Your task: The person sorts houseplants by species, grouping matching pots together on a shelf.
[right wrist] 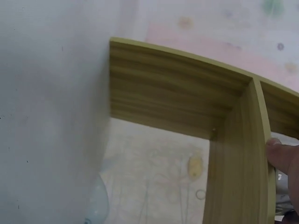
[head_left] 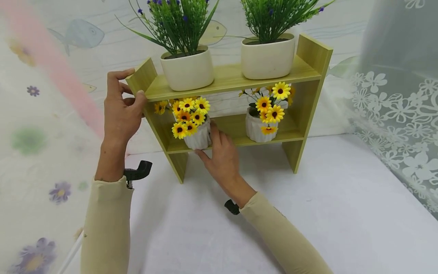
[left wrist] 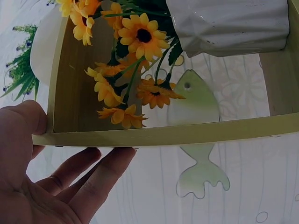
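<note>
A small wooden two-tier shelf [head_left: 228, 72] stands tilted to the view on the white tabletop. My left hand [head_left: 121, 108] grips its upper left side panel, thumb at the front edge; the left wrist view shows the fingers [left wrist: 100, 179] against the panel's outer face. On the lower board, a white ribbed flowerpot [head_left: 199, 137] with yellow daisy-like flowers sits at the left. My right hand [head_left: 222, 154] holds this pot, fingers along its right side and thumb low by the board's front edge. In the right wrist view the thumb [right wrist: 282, 156] touches that edge; the pot is mostly hidden there.
A second ribbed pot [head_left: 258, 129] with yellow flowers stands at the lower board's right. Two cream planters, one left [head_left: 188, 70] and one right [head_left: 268, 57], hold tall green plants on the top board. A lace-patterned sheer cloth [head_left: 403, 95] hangs at the right.
</note>
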Tool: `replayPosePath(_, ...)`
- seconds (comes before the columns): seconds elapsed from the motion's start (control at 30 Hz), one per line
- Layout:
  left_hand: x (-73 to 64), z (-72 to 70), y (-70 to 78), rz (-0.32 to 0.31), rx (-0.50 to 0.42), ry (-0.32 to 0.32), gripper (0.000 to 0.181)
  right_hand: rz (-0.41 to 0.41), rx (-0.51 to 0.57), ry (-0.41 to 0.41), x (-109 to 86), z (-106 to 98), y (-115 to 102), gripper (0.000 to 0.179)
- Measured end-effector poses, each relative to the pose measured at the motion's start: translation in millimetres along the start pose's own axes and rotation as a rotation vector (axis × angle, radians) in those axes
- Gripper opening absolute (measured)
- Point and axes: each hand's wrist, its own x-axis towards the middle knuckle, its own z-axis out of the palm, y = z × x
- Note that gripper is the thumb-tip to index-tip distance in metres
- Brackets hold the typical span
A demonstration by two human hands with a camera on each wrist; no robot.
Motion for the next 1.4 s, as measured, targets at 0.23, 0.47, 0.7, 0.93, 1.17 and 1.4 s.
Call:
replayPosePath(0.23, -0.3, -2.4, -1.8, -0.007, 0.010, 0.004, 0.050, -0.051, 0.042, -0.017, -1.8, -9, 2, 0.086)
replayPosePath(0.47, 1.2, -1.8, -7.0, 0.007, 0.006, 0.005, 0.050, -0.107, 0.088, -0.060, -10.9, -26, 5, 0.072)
replayPosePath(0.7, 2.2, -0.5, -7.6, 0.006, 0.006, -0.001, 0.051, -0.214, 0.124, -0.059, -19.2, -44, 10, 0.062)
replayPosePath(0.93, 0.8, 1.4, -3.3, 0.005, 0.002, 0.009, 0.051, -0.264, 0.154, -0.098, -33.4, -66, 21, 0.058)
replayPosePath(1.17, -7.6, 1.2, 4.2, -0.001, -0.008, 0.027, 0.049, -0.214, 0.067, -0.157, -60.6, -102, 53, 0.047)
replayPosePath(1.4, -8.3, 2.2, -2.5, 0.032, 0.008, 0.072, 0.049, -0.148, -0.005, -0.166, -77.7, -140, 94, 0.045)
